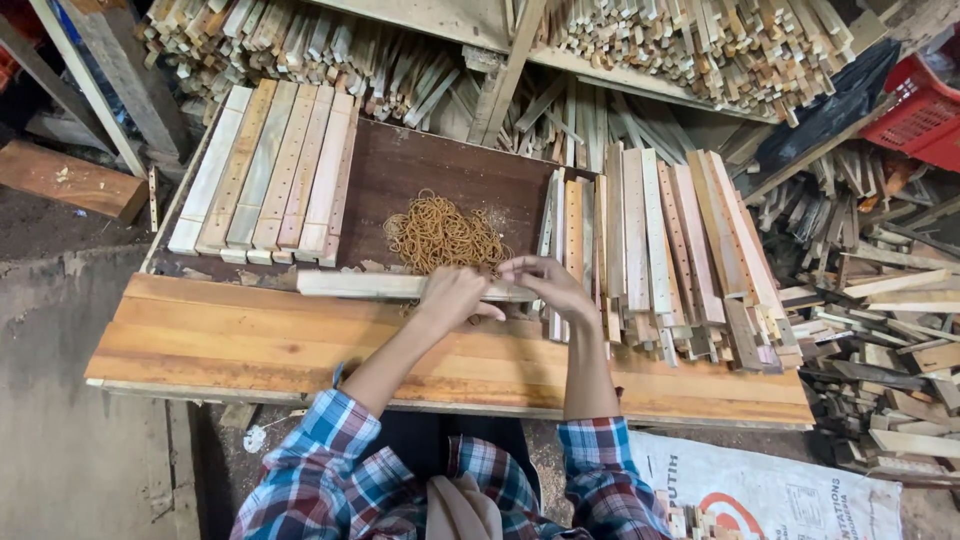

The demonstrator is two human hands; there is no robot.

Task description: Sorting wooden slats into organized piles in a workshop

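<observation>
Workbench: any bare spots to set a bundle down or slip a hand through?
Free: plank top left of the left hand; dark board behind the rubber bands. Crowded: slat stacks beside the right hand, drilled slats far left.

Both hands on a wood bundle at the workbench

Left hand (450, 298) & right hand (553, 285) grip bundle of slats (360, 285); rubber bands (440, 235) just behind, slat stacks (680, 250) at right.

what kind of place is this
Likely a small woodworking workshop: stacked wooden slats on a plank workbench, shelves of cut sticks above, and both hands on a slat bundle.
</observation>
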